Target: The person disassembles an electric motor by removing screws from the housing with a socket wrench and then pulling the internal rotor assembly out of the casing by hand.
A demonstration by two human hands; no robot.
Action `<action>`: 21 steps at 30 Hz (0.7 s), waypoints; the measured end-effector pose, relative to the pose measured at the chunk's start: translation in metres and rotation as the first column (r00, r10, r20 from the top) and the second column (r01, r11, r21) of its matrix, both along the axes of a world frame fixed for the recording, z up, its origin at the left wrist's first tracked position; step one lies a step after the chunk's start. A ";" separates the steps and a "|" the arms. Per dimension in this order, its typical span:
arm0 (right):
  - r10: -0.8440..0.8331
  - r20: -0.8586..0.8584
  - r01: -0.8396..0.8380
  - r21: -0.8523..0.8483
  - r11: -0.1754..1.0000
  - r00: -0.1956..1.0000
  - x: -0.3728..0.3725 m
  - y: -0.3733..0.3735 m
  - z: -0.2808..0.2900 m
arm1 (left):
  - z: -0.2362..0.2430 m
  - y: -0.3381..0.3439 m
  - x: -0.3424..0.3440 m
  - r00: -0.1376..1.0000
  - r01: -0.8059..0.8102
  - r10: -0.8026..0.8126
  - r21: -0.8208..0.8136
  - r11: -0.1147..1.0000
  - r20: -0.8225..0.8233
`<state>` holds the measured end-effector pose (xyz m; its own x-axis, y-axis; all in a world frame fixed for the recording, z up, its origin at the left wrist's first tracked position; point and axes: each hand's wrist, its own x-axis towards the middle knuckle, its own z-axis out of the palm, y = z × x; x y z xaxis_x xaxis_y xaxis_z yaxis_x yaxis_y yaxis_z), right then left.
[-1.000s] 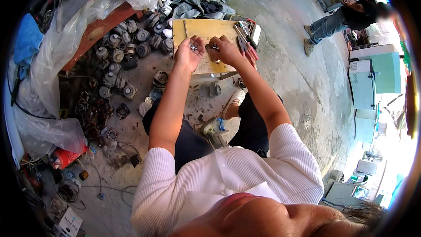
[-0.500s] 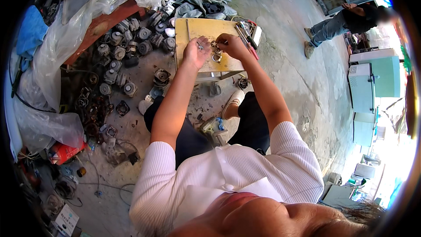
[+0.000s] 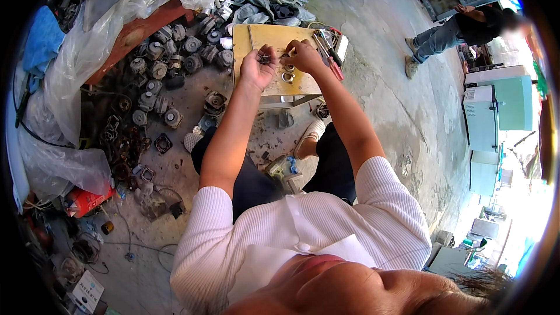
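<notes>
Palm up over the left part of a small yellow-topped table (image 3: 244, 41), my left hand (image 3: 259, 71) has its fingers curled around a few small metal pieces (image 3: 264, 58). They look like screws, but are too small to be sure. To its right, my right hand (image 3: 303, 58) is pinched, thumb and fingers pointing toward the left hand; what is between the fingertips cannot be made out. Just below those fingertips, round metal rings (image 3: 287, 77) lie on the tabletop.
Screwdrivers and pliers with red handles (image 3: 335, 70) lie along the table's right edge. A thin rod (image 3: 251, 36) rests at its upper left. Many used small motors (image 3: 158, 70) cover the floor on the left. Another person (image 3: 449, 32) stands at the upper right.
My left hand's fingers have curled in over the small metal pieces, and the hand has moved slightly left. My right hand has shifted a little left and up.
</notes>
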<state>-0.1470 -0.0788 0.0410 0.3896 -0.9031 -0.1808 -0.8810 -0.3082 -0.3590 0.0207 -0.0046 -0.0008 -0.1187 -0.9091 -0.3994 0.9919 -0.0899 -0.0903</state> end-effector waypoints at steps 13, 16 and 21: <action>0.024 0.113 -0.037 0.115 0.993 0.993 -0.008 -0.018 -0.007 | 0.002 0.002 0.001 0.997 0.048 -0.048 -0.006 0.999 0.061; 0.075 0.142 -0.080 0.028 0.996 0.987 -0.009 -0.016 -0.010 | 0.003 0.002 0.000 0.994 0.055 -0.053 -0.025 0.998 0.091; 0.071 0.142 -0.071 0.001 0.997 0.987 -0.007 -0.002 0.005 | 0.011 0.003 -0.005 0.992 0.044 -0.046 0.021 0.999 0.117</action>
